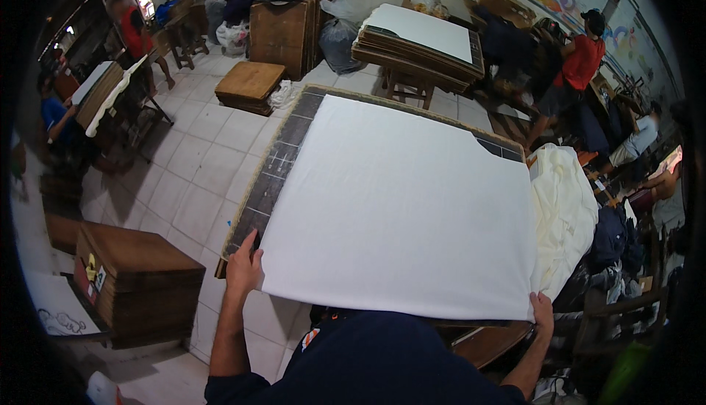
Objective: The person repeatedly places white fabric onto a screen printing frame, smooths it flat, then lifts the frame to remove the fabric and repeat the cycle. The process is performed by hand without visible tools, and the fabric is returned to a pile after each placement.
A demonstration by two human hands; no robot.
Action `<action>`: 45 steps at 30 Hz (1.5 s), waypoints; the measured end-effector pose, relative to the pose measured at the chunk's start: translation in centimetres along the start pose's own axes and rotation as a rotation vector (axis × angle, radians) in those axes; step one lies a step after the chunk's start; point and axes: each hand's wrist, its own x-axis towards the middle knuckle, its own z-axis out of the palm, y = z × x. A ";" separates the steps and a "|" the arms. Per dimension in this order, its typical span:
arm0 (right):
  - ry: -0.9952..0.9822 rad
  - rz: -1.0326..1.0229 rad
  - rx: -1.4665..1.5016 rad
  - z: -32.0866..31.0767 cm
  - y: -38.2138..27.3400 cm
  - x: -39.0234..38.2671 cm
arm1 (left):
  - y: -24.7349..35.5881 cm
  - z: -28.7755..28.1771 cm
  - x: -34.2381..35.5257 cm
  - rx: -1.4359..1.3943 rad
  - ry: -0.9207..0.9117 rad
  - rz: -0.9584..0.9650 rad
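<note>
board (276,162): big dark slab, looks stiff
cloth (397,199): white sheet spread flat over the board, probably light and floppy, so grab the near corners
left hand (243,265): fingers pinching the near-left corner
right hand (543,309): fingers clamped on the near-right corner

Wore a dark navy top (382,361), plain and short-sleeved, filling the lower middle of the view. Ended above the elbows, with a folded cuff on the left sleeve (232,389) and a like hem on the right sleeve (507,390). Showed a small orange and white patch (310,337) at the left edge of the cloth, too small to make out. Left both forearms bare. Had no glove, ring or watch visible on the left hand (243,267) or the right hand (543,311).
</note>
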 end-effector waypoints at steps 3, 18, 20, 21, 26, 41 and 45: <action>0.007 0.012 0.074 0.1 0.4 -0.3 | -0.2 -0.1 -0.1 0.003 -0.037 -0.040; 0.008 -0.009 -0.112 0.2 0.6 -0.9 | -2.1 0.6 0.3 0.011 -0.026 0.000; -0.014 -0.031 -0.105 0.2 -0.2 -1.3 | -2.2 0.5 0.3 0.009 -0.029 0.025; -0.006 -0.011 -0.137 0.1 -0.4 -1.6 | -2.3 0.5 0.4 0.012 -0.028 0.030; -0.021 0.057 0.009 0.3 0.6 -1.7 | -2.6 0.6 0.5 -0.060 -0.039 0.055; 0.191 0.003 0.129 2.4 5.6 -0.1 | -2.5 2.7 -1.3 -0.057 0.317 0.018; 0.255 -0.069 0.052 3.8 6.5 -0.4 | -1.3 5.0 -3.5 -0.280 0.523 0.004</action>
